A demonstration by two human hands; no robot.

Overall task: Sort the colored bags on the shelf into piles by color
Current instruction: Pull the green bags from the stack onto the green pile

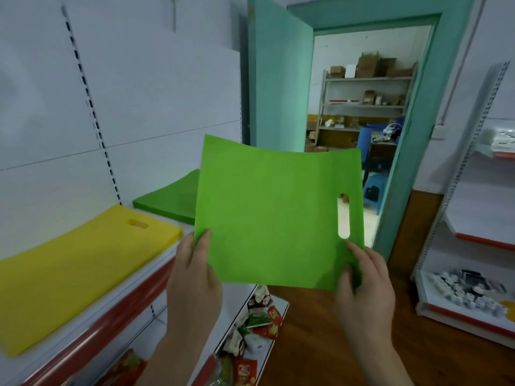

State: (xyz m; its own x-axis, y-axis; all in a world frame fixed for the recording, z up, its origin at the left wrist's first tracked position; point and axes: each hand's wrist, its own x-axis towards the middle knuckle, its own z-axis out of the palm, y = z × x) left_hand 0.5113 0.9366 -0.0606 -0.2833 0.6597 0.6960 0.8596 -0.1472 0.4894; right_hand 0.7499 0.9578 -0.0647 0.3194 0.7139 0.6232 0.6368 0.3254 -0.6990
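Head view: two hands hold one flat bright-green bag (273,218) with a cut-out handle slot up in front of the white shelf (156,263).
The left hand (192,277) pinches its lower left corner, fingers curled round the edge; the right hand (365,285) grips the lower right corner below the slot. On the shelf lie a yellow bag pile (83,271) and, beyond it, a green bag pile (170,200). Snack packets (259,321) fill the lower shelf.

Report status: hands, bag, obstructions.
Left hand and right hand pinch flat green handled bag by lower corners, mid-air. Green bag pile beyond yellow bag pile. Nothing blocking.
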